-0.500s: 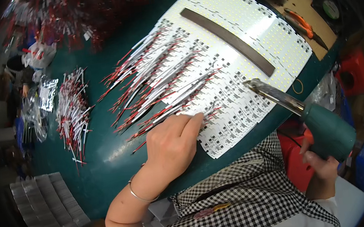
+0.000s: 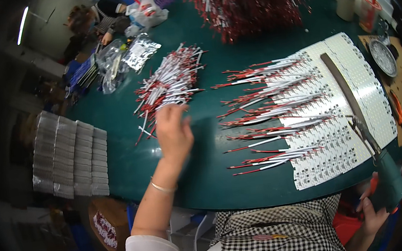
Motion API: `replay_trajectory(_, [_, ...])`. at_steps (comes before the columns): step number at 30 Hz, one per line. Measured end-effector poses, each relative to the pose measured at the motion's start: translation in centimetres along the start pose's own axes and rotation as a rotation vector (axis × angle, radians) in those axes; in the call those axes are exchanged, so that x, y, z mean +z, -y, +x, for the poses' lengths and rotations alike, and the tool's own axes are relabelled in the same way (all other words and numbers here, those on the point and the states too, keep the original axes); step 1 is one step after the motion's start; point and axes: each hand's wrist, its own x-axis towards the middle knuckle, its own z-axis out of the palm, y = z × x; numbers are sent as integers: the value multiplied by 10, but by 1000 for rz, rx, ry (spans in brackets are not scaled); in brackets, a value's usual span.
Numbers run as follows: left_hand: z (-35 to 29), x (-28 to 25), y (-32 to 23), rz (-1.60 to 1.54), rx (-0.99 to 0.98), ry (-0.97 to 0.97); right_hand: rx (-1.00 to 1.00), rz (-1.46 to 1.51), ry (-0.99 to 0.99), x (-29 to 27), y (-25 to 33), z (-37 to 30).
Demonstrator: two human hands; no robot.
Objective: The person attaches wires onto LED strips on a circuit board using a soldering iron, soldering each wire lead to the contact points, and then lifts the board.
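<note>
Our left hand (image 2: 174, 132) at loose wires (image 2: 171, 79), grip unclear | our right hand (image 2: 374, 216) clamped on soldering gun (image 2: 388, 178) | beyond it, boards (image 2: 319, 170) partly wired, lowest stretch bare

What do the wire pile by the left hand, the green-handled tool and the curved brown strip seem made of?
Wire pile: probably plastic-sheathed, judging by smooth red and white coats. Green-handled tool: handle likely plastic, evenly green; slim front metallic-looking, with bright glints. Curved brown strip: dark, fairly matte; wood or metal, I cannot tell.
</note>
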Motion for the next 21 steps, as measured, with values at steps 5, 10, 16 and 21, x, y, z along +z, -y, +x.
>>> replay_trajectory(5, [16,12,94,272,-241,-87,36,15,73,-4,-5,-3])
replay_trajectory(10, [22,34,138,207,-296,101,45,25,74,0,-14,-6])
replay_trajectory(16, [35,35,148,-51,-200,135,60,62,21,11,-1,-3])
replay_trajectory(21, [45,22,148,-253,-193,184,142,130,10,24,13,5])
